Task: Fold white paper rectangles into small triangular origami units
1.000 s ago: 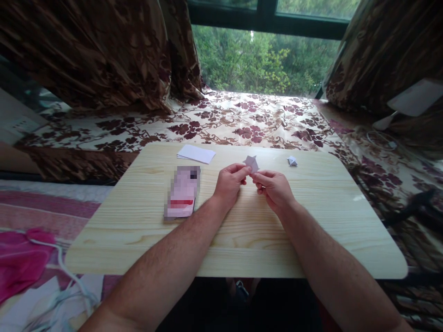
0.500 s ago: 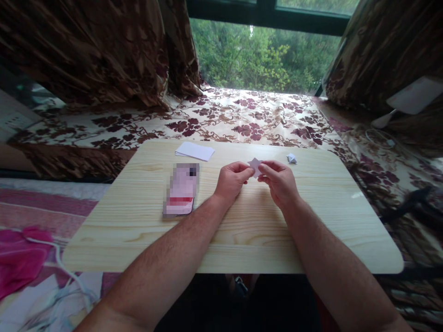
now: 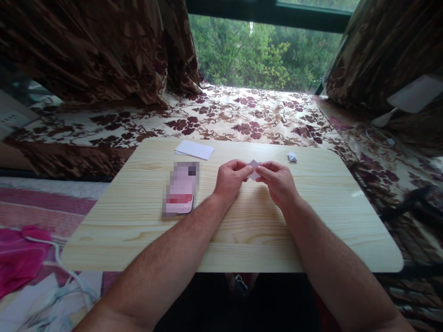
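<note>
Between my hands, a little above the table, is a small folded piece of white paper (image 3: 254, 171) with a pointed top. My left hand (image 3: 231, 179) pinches its left edge between thumb and fingers. On the other edge, my right hand (image 3: 277, 180) grips it the same way. The fingertips cover the paper's sides, so its full shape is hidden. A small folded paper figure (image 3: 292, 157) rests on the table beyond my right hand. Left of my hands lies a phone (image 3: 182, 189), blurred by pixels, and behind it a stack of white paper strips (image 3: 194, 150).
The pale wooden table (image 3: 138, 235) has rounded corners. Behind it runs a ledge with a floral cloth (image 3: 242, 110) below a window. A white lamp (image 3: 415, 94) stands at the right. Pink cloth (image 3: 22, 258) and white cables (image 3: 58, 258) lie at the lower left.
My right thumb has shifted slightly left across the paper, and the paper has turned a little. My left hand has barely moved.
</note>
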